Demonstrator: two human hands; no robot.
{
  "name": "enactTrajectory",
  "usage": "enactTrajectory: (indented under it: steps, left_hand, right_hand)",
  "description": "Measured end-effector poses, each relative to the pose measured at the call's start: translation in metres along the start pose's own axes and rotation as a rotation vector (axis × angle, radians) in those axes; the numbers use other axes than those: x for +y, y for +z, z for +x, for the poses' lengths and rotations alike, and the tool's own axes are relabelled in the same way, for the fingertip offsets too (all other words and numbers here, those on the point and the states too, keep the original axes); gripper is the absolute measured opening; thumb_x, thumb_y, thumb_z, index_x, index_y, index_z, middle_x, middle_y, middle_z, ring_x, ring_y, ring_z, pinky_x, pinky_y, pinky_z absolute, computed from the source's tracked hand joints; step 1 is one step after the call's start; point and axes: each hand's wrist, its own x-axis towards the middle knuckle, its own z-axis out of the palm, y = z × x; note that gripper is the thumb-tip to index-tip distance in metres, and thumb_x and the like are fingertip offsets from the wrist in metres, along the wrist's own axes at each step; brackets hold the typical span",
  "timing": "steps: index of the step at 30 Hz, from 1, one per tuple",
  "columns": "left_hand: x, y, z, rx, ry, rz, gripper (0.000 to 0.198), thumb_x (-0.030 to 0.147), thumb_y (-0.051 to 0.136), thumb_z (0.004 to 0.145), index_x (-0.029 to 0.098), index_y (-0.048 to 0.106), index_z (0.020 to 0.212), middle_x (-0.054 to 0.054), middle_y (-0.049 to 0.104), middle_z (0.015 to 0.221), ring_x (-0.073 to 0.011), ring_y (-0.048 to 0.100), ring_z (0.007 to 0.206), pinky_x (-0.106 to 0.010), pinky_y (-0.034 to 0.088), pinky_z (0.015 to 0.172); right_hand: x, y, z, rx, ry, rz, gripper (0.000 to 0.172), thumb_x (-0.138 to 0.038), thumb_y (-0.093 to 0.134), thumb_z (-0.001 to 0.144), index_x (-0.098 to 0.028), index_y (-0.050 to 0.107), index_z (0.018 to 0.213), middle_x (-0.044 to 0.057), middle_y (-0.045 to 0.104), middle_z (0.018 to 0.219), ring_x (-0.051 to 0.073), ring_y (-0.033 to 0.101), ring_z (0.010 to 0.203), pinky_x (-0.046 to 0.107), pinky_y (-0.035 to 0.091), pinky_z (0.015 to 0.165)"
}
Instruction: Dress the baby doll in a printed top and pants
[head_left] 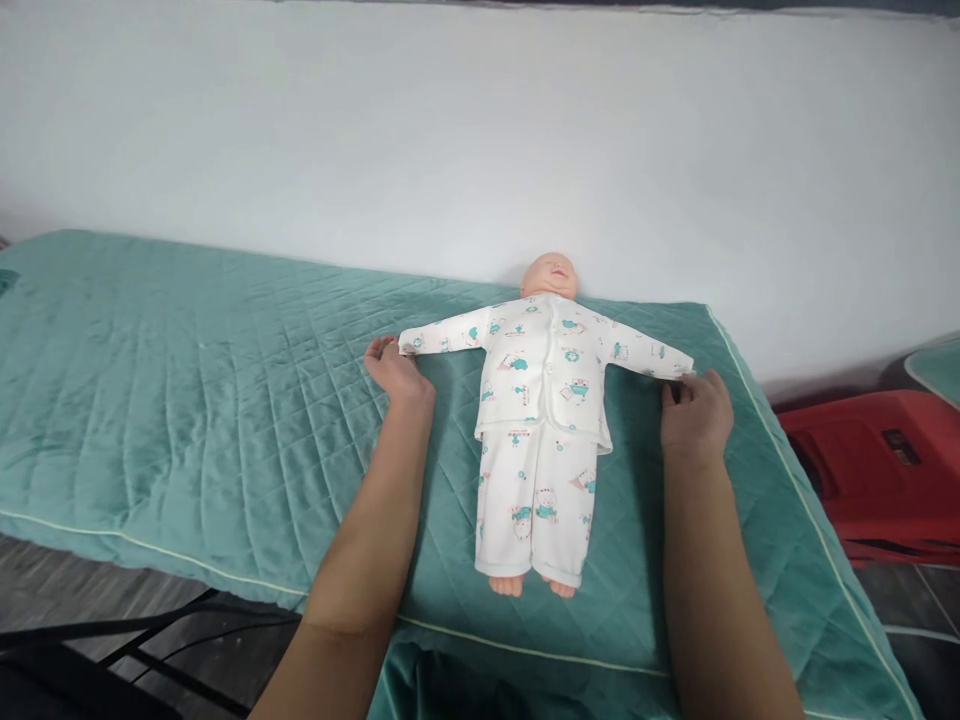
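A baby doll [551,275] lies face up on the bed, its head toward the wall. It wears a white printed jacket [529,365] with a front opening, and matching trousers [506,500] from which the toes stick out. Both sleeves are stretched out sideways. At the sleeve end on the left, my left hand [397,368] has its fingers closed on the cuff. My right hand [697,410] pinches the cuff of the other sleeve. The doll's hands are hidden inside the sleeves.
A green quilted cover [187,400] with pale piping spreads over the bed, which stands against a white wall [450,130]. Beside the bed on the right is a red plastic object [885,470]. A black metal frame [157,640] stands at the lower left.
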Motion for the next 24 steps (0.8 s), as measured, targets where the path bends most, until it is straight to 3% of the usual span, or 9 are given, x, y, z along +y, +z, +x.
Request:
enactTrajectory:
  steps: [2,4,6,9,14,19,24]
  left_hand:
    - [0.004,0.0,-0.004,0.007,0.085,0.034,0.026,-0.004,0.044,0.09,0.018,0.049,0.102,-0.001,0.056,0.107,-0.0066,0.058,0.097,-0.02,0.048,0.097]
    - [0.008,0.001,-0.012,-0.016,0.189,0.061,0.028,-0.005,0.045,0.089,0.019,0.051,0.101,0.0,0.056,0.114,-0.006,0.057,0.111,-0.017,0.042,0.106]
    - [0.011,0.002,-0.023,-0.095,0.29,0.082,0.031,-0.005,0.047,0.088,0.021,0.054,0.103,0.0,0.057,0.122,-0.0067,0.054,0.124,-0.017,0.036,0.113]
    - [0.013,0.003,-0.046,-0.286,0.378,0.104,0.033,-0.002,0.05,0.089,0.024,0.058,0.107,0.0,0.059,0.128,-0.0104,0.051,0.133,-0.023,0.032,0.12]
    - [0.007,0.001,-0.074,-0.675,0.276,0.215,0.021,0.008,0.06,0.09,0.024,0.066,0.102,-0.002,0.066,0.123,-0.0182,0.054,0.133,-0.034,0.033,0.123]
    - [0.003,0.0,-0.079,-1.029,0.357,0.414,0.022,0.021,0.069,0.089,0.025,0.07,0.11,-0.006,0.061,0.141,-0.0238,0.046,0.144,-0.044,0.026,0.127]
    - [-0.002,-0.002,-0.08,-1.217,0.329,0.543,0.031,0.038,0.066,0.093,0.028,0.067,0.123,-0.007,0.048,0.156,-0.0252,0.031,0.154,-0.049,0.017,0.129]
  right_hand:
    - [-0.003,0.003,-0.008,0.09,-0.091,-0.092,0.044,-0.011,0.061,0.072,-0.026,0.059,0.114,0.001,0.058,0.138,0.016,0.046,0.142,0.035,0.038,0.119]
    - [-0.006,0.01,-0.021,0.094,-0.214,-0.18,0.049,-0.014,0.066,0.073,-0.026,0.061,0.12,0.0,0.05,0.152,0.015,0.037,0.149,0.033,0.029,0.124]
    - [-0.006,0.018,-0.038,-0.001,-0.309,-0.258,0.048,-0.018,0.067,0.076,-0.028,0.063,0.123,-0.002,0.049,0.154,0.015,0.037,0.149,0.035,0.026,0.126]
    - [-0.005,0.029,-0.064,-0.26,-0.39,-0.383,0.04,-0.025,0.065,0.084,-0.031,0.064,0.124,-0.003,0.048,0.156,0.016,0.039,0.149,0.044,0.027,0.126]
    - [-0.003,0.037,-0.095,-0.628,-0.459,-0.547,0.043,-0.034,0.062,0.093,-0.038,0.058,0.137,-0.004,0.037,0.164,0.019,0.027,0.155,0.051,0.02,0.128]
    - [0.0,0.04,-0.106,-0.797,-0.524,-0.705,0.06,-0.04,0.061,0.096,-0.042,0.041,0.152,-0.006,0.022,0.17,0.023,0.012,0.159,0.057,0.011,0.129]
    - [0.008,0.04,-0.109,-0.85,-0.514,-0.776,0.067,-0.043,0.062,0.095,-0.041,0.034,0.156,-0.005,0.015,0.172,0.023,0.006,0.16,0.057,0.007,0.129]
